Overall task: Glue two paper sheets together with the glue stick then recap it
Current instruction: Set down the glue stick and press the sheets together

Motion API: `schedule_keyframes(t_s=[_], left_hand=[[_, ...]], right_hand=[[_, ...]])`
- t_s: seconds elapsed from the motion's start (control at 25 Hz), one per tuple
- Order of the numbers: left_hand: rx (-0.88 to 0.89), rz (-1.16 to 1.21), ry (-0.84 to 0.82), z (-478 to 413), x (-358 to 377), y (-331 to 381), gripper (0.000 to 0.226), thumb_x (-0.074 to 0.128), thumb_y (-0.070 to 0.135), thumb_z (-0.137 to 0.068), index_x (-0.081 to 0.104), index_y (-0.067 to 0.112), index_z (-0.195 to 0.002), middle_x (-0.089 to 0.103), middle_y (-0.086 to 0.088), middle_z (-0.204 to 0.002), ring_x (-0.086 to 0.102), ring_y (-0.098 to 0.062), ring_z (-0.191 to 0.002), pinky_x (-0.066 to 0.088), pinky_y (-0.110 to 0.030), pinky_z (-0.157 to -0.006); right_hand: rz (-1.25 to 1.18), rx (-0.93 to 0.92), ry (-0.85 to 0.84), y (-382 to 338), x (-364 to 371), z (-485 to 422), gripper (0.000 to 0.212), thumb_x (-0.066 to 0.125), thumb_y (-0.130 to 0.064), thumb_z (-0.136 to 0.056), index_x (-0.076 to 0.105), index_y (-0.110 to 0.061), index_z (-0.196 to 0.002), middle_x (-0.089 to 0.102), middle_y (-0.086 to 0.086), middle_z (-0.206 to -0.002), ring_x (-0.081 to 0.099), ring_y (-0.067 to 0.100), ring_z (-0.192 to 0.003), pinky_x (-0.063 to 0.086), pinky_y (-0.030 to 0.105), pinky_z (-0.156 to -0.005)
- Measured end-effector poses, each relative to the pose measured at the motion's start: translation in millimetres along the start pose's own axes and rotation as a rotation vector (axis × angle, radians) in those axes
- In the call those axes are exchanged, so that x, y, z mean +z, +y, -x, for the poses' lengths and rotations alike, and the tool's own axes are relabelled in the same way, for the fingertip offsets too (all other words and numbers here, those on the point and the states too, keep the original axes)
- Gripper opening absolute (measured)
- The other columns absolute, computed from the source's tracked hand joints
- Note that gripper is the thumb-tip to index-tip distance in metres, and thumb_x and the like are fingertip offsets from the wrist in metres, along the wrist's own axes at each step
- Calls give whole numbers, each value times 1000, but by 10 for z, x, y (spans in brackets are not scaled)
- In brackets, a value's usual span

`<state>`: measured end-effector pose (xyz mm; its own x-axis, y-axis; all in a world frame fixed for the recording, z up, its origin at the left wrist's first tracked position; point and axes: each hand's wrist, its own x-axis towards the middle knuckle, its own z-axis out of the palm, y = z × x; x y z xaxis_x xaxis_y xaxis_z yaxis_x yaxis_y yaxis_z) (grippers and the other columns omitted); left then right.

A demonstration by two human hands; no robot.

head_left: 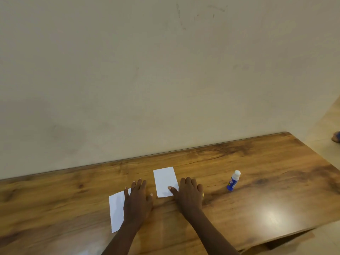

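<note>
The left hand [137,197] hides the right part of the nearer paper sheet [116,211], so that sheet's full outline cannot be made out. A small yellow bit [203,195] peeks out beside the right hand [188,195]; what it is cannot be told. At the far right edge of the view a blurred blue shape [336,136] on the floor is cut off. The print on the glue stick [233,180] is too small to read.

Both hands lie flat and palm down on the wooden counter [257,181], fingers spread, grasping nothing. The left hand rests over the right edge of the nearer sheet. The right hand's thumb lies on the lower right corner of the farther paper sheet [164,181], with the rest of that hand on bare wood just beside it.

The two sheets lie apart, not overlapping. The glue stick stands upright, white cap on, to the right of the right hand and clear of it.
</note>
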<state>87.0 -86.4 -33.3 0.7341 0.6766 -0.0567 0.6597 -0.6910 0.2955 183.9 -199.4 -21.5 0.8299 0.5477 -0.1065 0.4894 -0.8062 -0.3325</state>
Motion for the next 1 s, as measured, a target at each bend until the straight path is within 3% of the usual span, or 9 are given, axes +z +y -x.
schedule_keyframes(t_s=[0.16,0.4,0.52,0.76,0.88,1.0], left_hand=[[124,-92,-142,18,12,49,52,30,41,-95,17,25,-143,11,3,-155,1,-21,-143,-10,-48,-112],[120,-155,-159,92,61,169,53,24,41,-96,11,24,-144,6,3,-155,0,-20,-143,-12,-50,-111],[148,-205,-171,95,42,145,53,24,43,-96,12,24,-144,8,3,-155,-1,-23,-143,-13,-53,-109],[207,-269,-123,118,21,167,52,24,41,-96,17,21,-144,11,0,-155,-1,-24,-143,-26,-52,-98],[215,-278,-136,107,22,167,53,25,40,-96,17,19,-143,12,-1,-155,0,-24,-143,-20,-53,-105],[176,-70,-123,76,-28,122,50,30,36,-96,20,20,-142,15,0,-155,6,-22,-143,-8,-50,-112]], right_hand=[[-19,128,2,-181,55,-16,46,48,-35,-88,37,-4,-121,43,13,-131,36,27,-124,29,37,-103],[-79,212,-28,-277,26,-97,43,53,-25,-86,35,-6,-120,46,13,-128,39,27,-121,32,36,-100],[-190,300,-14,-318,49,-117,54,59,-20,-82,28,-5,-124,50,14,-128,42,29,-120,36,37,-100],[-473,400,-117,-354,76,-218,45,60,-29,-79,46,-4,-113,53,16,-122,47,30,-112,41,37,-93],[-540,357,-37,-335,59,-233,34,55,-25,-84,53,-5,-112,53,16,-123,44,32,-114,38,39,-93],[-707,307,81,-279,-6,-210,29,50,-11,-88,53,2,-114,57,20,-121,53,34,-108,46,43,-91]])
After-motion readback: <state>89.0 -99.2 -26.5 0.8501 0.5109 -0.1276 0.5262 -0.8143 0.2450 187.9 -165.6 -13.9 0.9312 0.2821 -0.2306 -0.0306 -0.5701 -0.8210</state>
